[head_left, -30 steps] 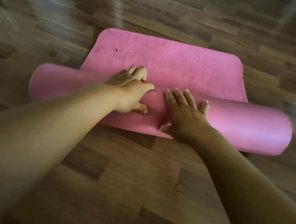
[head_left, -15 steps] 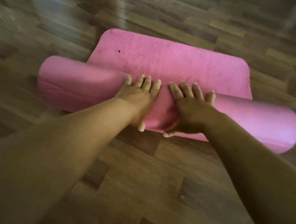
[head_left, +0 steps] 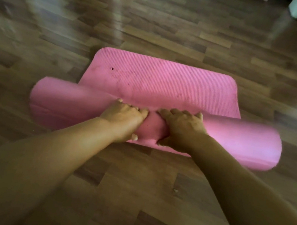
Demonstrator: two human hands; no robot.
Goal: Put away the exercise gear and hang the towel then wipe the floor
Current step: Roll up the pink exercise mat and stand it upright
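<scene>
Head view, single entry. Item: pink exercise mat [head_left: 160, 83], on the wooden floor [head_left: 130, 197], near part wound into a thick roll [head_left: 236, 142], far part lying flat and ribbed. Left hand [head_left: 123, 120] and right hand [head_left: 182, 129] sat side by side at the roll's middle, fingers curled over its top and thumbs under its near edge, both gripping it. Long axis of the roll ran left to right across the view, slightly skewed; the flat tail pointed away from the person. Judgement: rolling step well advanced, short tail left. Done well, it wanted even pressure from both hands, the roll kept tight and its ends square, lest it cone sideways
</scene>
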